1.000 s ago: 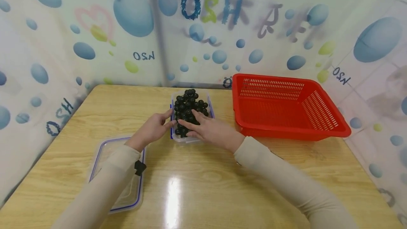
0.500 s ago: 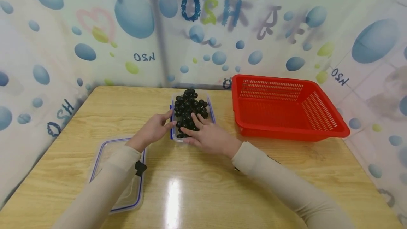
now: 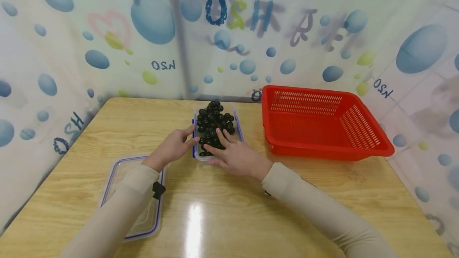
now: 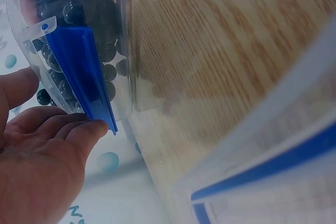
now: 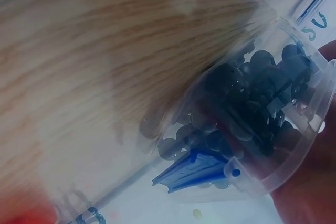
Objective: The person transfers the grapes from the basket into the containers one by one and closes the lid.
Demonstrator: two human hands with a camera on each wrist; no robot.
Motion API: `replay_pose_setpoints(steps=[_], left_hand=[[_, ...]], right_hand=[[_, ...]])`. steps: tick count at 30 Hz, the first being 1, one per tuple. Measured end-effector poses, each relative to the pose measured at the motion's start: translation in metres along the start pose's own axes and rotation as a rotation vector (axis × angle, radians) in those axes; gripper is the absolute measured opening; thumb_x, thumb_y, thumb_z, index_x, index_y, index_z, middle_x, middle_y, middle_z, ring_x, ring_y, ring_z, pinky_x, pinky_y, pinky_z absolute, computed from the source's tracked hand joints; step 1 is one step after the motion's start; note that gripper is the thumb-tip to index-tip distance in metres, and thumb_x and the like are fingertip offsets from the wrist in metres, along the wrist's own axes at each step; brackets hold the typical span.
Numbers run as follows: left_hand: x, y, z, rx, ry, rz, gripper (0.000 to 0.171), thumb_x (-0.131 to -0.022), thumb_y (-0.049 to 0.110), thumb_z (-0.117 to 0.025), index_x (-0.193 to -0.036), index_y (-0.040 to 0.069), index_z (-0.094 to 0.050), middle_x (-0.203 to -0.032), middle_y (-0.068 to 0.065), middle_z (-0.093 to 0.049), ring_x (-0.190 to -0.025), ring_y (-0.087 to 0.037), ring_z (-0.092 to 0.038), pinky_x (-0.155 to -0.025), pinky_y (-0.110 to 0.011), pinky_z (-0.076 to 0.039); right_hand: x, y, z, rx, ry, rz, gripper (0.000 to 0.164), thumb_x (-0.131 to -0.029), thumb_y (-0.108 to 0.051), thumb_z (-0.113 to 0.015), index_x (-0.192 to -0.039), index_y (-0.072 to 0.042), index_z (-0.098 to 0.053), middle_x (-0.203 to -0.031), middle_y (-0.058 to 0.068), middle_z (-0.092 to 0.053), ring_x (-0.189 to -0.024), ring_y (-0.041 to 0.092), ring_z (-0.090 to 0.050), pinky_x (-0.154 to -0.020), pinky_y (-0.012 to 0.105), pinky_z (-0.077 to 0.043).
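A bunch of black grapes [image 3: 211, 120] fills a clear plastic food container [image 3: 201, 157] with blue side latches. My left hand [image 3: 174, 145] touches the container's left side, thumb and fingers spread. In the left wrist view, the fingertips of the left hand [image 4: 55, 140] are at the blue latch [image 4: 84, 74], which hangs down. My right hand [image 3: 238, 155] reaches over the near right corner, its spread fingers resting on the grapes. The right wrist view shows dark grapes [image 5: 252, 95] through the clear wall, another lowered latch [image 5: 194, 170], and part of the right hand [image 5: 310, 177] beyond the rim.
A clear lid [image 3: 143, 222] with a blue seal lies on the wooden table [image 3: 229, 218], partly under the left forearm. To the right of the container stands a red plastic basket [image 3: 326, 149] with slotted sides. A patterned curtain [image 3: 229, 31] hangs behind the table.
Over the first half second, my right hand shifts slightly toward me and the near grapes sit lower in the container. The left hand keeps its place at the container's side.
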State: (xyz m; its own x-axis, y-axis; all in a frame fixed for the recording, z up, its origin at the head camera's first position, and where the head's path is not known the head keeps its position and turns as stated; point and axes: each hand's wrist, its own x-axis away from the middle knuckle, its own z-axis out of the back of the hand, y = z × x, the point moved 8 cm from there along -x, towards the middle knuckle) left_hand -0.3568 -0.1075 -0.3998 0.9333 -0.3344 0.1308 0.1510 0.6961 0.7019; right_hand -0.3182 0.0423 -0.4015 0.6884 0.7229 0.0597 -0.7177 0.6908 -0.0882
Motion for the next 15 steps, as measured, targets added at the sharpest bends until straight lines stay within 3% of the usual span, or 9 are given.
replay_pose_setpoints(steps=[4,7,11,15], left_hand=[[0.0005,0.0007,0.0008,0.004,-0.001,0.008,0.062,-0.105,0.028,-0.049,-0.154,0.003,-0.022,-0.156,-0.02,-0.023,-0.134,-0.046,-0.034,-0.105,-0.055,-0.034],[0.0018,-0.0003,0.0,-0.002,0.004,0.003,0.062,-0.105,0.027,-0.049,-0.154,0.002,-0.022,-0.155,-0.021,-0.025,-0.133,-0.045,-0.036,-0.102,-0.053,-0.039],[0.0058,-0.0032,-0.0005,-0.009,0.016,-0.001,0.061,-0.105,0.027,-0.05,-0.153,0.0,-0.023,-0.153,-0.023,-0.027,-0.127,-0.043,-0.045,-0.09,-0.048,-0.044],[0.0062,-0.0031,0.0001,-0.01,0.018,-0.013,0.061,-0.105,0.026,-0.05,-0.153,-0.001,-0.024,-0.153,-0.024,-0.026,-0.13,-0.045,-0.041,-0.099,-0.052,-0.042]], right_hand=[[0.001,-0.0005,0.0001,-0.002,-0.01,0.003,0.063,-0.1,-0.063,-0.029,-0.155,-0.032,-0.03,-0.16,0.019,-0.005,-0.143,0.041,-0.015,-0.107,0.049,-0.033],[0.0012,-0.0021,-0.0013,-0.001,-0.022,0.003,0.065,-0.099,-0.064,-0.028,-0.155,-0.032,-0.028,-0.16,0.02,-0.003,-0.144,0.042,-0.013,-0.107,0.049,-0.033],[0.0002,-0.0056,-0.0047,-0.001,-0.036,0.007,0.066,-0.098,-0.066,-0.027,-0.156,-0.032,-0.026,-0.16,0.02,-0.001,-0.144,0.042,-0.012,-0.106,0.05,-0.036],[-0.0002,-0.0052,-0.0022,-0.062,-0.017,-0.013,0.063,-0.1,-0.061,-0.036,-0.155,-0.031,-0.03,-0.161,0.018,-0.003,-0.143,0.044,-0.013,-0.106,0.053,-0.034]])
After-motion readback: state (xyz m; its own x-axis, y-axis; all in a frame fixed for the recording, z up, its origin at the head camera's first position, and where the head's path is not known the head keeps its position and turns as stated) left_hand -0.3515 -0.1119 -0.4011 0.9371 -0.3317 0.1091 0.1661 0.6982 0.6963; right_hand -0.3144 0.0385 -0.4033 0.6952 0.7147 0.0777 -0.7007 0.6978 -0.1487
